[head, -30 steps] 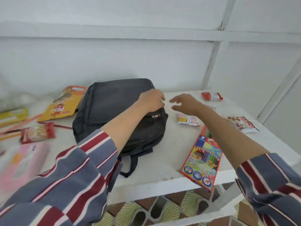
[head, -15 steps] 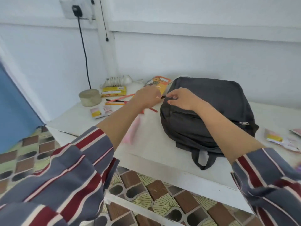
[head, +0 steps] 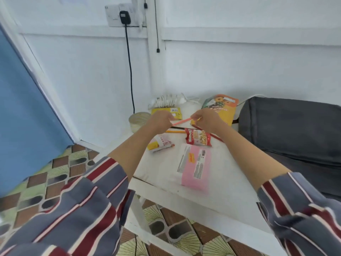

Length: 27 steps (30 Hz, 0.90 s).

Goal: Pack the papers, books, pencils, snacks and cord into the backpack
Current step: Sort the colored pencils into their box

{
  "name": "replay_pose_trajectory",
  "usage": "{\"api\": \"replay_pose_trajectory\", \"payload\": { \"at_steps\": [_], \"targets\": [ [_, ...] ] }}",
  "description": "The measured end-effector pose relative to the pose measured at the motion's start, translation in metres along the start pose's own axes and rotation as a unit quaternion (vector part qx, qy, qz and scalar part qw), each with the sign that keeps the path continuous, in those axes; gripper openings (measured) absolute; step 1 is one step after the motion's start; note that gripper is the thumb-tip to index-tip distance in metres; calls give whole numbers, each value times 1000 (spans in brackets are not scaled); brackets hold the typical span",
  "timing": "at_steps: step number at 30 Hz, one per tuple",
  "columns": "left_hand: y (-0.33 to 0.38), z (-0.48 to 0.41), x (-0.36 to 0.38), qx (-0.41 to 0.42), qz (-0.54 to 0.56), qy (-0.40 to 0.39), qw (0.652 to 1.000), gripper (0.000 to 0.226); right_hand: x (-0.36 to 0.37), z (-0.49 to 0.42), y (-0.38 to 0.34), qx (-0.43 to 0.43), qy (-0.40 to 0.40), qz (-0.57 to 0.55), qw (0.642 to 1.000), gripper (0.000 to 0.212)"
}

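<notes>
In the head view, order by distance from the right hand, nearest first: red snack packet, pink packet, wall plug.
1. Red snack packet, close beside the right hand.
2. Pink packet, at the front of the table.
3. Wall plug, high on the wall.

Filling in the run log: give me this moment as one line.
left hand pinches pink pencil | right hand pinches other end | backpack beside, on table

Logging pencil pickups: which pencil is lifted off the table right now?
The pink pencil, pinched at its ends by the left hand and right hand. The yellow pencil and red pencil lie on the table beneath.
</notes>
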<state>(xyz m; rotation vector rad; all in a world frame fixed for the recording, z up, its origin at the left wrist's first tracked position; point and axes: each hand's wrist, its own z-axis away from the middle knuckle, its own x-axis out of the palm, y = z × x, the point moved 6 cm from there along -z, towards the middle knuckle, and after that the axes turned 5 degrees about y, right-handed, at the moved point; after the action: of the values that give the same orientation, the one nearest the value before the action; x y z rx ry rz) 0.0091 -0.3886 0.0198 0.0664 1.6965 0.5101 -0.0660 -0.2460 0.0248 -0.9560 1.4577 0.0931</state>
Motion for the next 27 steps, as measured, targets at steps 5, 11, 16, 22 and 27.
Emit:
{"api": "replay_pose_trajectory", "payload": {
  "at_steps": [5,11,16,22,27],
  "targets": [
    [-18,-36,12,-1,40,-7,999,31,14,-33,7,27,10,6,1000,28],
    [-24,-75,32,7,65,-36,997,30,47,-61,10,25,-71,22,997,22],
    [-26,-91,54,36,66,-82,994,34,67,-75,13,35,-113,30,993,21],
    [-28,-100,64,84,39,-125,988,36,78,-78,15,52,-128,46,989,23],
    [-31,-104,69,108,28,-140,984,35,83,-81,21,63,-117,66,989,24]
  ]
}}
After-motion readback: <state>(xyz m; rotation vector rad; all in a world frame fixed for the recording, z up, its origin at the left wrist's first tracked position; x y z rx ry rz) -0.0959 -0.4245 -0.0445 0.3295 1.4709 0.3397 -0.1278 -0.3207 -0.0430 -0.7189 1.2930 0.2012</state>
